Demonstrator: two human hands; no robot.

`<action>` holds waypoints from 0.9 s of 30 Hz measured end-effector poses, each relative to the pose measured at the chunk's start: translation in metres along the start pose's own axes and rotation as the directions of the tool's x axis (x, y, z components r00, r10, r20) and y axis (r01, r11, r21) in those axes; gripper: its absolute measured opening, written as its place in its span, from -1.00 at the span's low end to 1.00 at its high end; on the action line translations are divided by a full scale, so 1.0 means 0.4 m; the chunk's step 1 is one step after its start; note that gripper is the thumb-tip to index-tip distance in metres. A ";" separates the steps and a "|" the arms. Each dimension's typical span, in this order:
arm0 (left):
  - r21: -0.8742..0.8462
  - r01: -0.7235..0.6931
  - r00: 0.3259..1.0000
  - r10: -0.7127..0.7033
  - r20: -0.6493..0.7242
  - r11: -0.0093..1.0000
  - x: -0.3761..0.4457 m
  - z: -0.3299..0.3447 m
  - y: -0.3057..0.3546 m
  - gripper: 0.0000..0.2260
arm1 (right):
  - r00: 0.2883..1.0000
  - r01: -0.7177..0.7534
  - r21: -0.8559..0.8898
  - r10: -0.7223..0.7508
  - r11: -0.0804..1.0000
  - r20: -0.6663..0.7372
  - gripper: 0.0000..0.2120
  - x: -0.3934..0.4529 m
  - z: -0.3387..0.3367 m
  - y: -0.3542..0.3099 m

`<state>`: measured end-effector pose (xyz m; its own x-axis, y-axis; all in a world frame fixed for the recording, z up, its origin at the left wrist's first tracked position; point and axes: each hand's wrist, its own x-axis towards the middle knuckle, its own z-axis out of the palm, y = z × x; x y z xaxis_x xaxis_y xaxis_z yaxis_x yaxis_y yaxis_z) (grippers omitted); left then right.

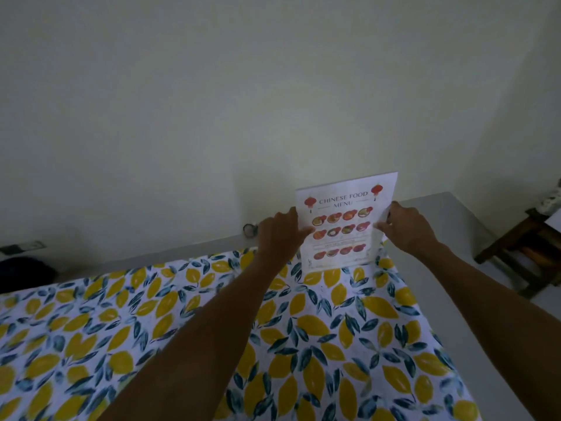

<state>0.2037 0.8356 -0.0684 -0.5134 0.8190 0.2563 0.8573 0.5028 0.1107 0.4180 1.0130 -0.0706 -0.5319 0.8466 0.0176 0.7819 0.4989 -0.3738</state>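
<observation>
A white menu card, headed "Chinese Food Menu" with red lanterns and rows of dish pictures, stands upright at the far edge of the lemon-print tablecloth. My left hand pinches its left edge, thumb on the printed face. My right hand pinches its right edge the same way. The card's bottom edge meets the cloth, and its back is hidden.
The cloth covers a grey table that stands against a pale wall. A small metal ring object lies by the wall, left of my left hand. A dark wooden stool stands at the right. A dark bundle sits far left.
</observation>
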 end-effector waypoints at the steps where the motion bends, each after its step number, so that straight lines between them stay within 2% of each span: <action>1: -0.006 -0.003 1.000 0.003 0.006 1.000 0.006 0.011 0.004 -0.47 | 1.000 -0.012 0.017 0.012 1.000 0.002 -0.61 0.005 0.003 0.007; 4: -0.052 -0.001 1.000 0.001 0.009 0.999 0.027 0.039 0.019 -0.48 | 0.997 -0.071 0.089 0.072 0.994 -0.016 -0.64 0.022 0.023 0.023; 9: -0.182 0.090 0.996 -0.085 0.032 0.979 0.052 0.062 0.012 -0.49 | 0.990 -0.120 0.183 0.132 0.976 -0.052 -0.70 0.039 0.070 0.013; 14: -0.338 0.130 0.987 -0.088 0.137 0.932 0.047 0.060 0.001 -0.42 | 0.985 -0.171 0.287 0.153 0.942 0.085 -0.51 0.042 0.090 0.006; 18: -0.433 0.115 0.969 -0.006 0.245 0.894 0.031 0.053 0.008 -0.43 | 0.982 -0.169 0.294 0.134 0.941 0.135 -0.41 0.029 0.086 0.004; 21: -0.418 0.094 0.960 0.029 0.280 0.904 0.024 0.052 0.009 -0.40 | 0.981 -0.138 0.178 0.109 0.974 0.163 -0.39 0.017 0.080 0.004; 24: -0.150 0.036 0.976 -0.002 0.217 0.988 0.012 0.041 0.002 -0.39 | 0.982 -0.125 -0.151 0.144 0.981 0.120 -0.32 -0.015 0.060 -0.010; 26: 0.008 0.005 0.991 -0.006 0.131 1.000 -0.001 0.023 -0.013 -0.36 | 0.990 -0.117 -0.368 0.137 0.922 0.028 -0.28 -0.041 0.039 -0.030; 27: 0.053 0.001 0.995 -0.007 0.102 0.999 -0.009 0.011 -0.022 -0.34 | 0.993 -0.114 -0.423 0.120 0.899 -0.013 -0.28 -0.053 0.026 -0.043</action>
<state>0.1978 0.8291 -0.0744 -0.5202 0.8396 0.1565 0.8535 0.5177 0.0599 0.4126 0.9846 -0.0741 -0.4302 0.9026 -0.0149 0.9010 0.4304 0.0545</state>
